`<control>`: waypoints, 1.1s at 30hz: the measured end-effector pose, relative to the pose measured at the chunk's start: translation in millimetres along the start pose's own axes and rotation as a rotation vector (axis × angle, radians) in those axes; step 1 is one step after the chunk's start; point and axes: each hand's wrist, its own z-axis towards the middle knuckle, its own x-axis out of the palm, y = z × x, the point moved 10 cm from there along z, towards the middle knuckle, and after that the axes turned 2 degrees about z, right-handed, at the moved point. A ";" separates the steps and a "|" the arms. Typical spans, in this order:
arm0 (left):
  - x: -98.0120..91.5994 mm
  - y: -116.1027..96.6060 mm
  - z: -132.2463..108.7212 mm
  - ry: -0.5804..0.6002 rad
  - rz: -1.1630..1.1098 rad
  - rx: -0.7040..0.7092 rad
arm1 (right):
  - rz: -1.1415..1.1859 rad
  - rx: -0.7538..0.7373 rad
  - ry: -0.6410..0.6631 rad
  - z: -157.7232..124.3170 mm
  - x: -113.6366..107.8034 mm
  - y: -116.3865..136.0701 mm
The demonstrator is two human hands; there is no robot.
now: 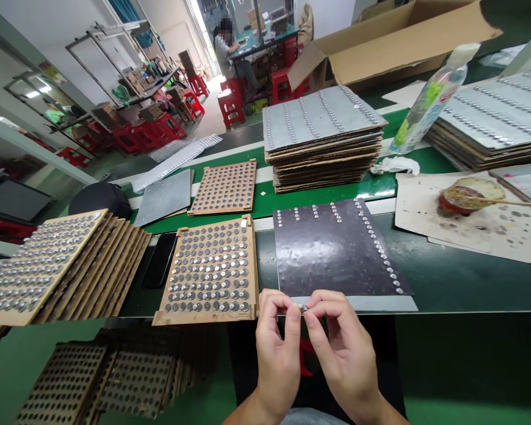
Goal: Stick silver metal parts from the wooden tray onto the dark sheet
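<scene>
My left hand (278,348) and my right hand (343,348) meet at the table's front edge, thumbs and forefingers pinched together. Between the fingertips shows a tiny metallic piece (301,308), too small to name and mostly covered. Just beyond the hands lies a dark sheet (323,254) with small round metal pieces in a full row along its right side and a few at the top of other rows. To the left of my left hand is a wooden board (212,265) with rows of round dark discs, several carrying small shiny pieces.
Stacked boards with metal pieces (39,265) lean at the left, near a black phone (160,261). Behind stand a pile of sheets (323,159), a plastic bottle (433,100) and a cardboard box (389,47). At right a stained bowl (464,198) holds a stick. A person (230,53) sits far back.
</scene>
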 end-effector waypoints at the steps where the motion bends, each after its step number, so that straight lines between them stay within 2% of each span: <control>1: 0.4 0.8 -0.2 0.001 -0.009 -0.006 | 0.019 0.018 0.003 -0.3 0.6 -1.5; 11: 7.1 12.6 1.3 0.018 -0.092 -0.105 | 0.074 0.121 0.023 -4.0 5.7 -16.6; 13: 6.0 17.7 2.8 0.033 -0.111 -0.133 | -0.009 0.103 0.054 -0.9 3.5 -24.7; 16: -6.4 24.4 7.5 0.024 -0.107 -0.145 | -0.339 0.067 0.118 18.4 -7.3 -52.3; 17: -14.7 25.9 10.1 0.009 -0.086 -0.138 | -0.514 0.075 0.152 29.4 -12.3 -67.6; 20: -54.1 28.0 20.7 -0.073 0.069 -0.087 | -0.691 0.119 0.149 74.2 -36.9 -112.5; 22: -90.2 29.1 28.7 -0.151 0.258 -0.049 | -0.797 0.162 0.142 105.3 -50.9 -139.2; 25: -151.1 37.4 37.8 -0.292 0.552 -0.063 | -0.893 0.198 0.195 139.8 -57.0 -169.8; 29: -219.1 54.8 40.7 -0.430 0.700 -0.138 | -0.950 0.201 0.280 157.2 -54.6 -193.9; 31: -240.8 61.9 39.1 -0.462 0.766 -0.176 | -0.964 0.184 0.306 158.5 -54.1 -199.0; 33: -254.5 67.3 37.0 -0.473 0.823 -0.208 | -0.976 0.163 0.318 158.1 -54.7 -199.7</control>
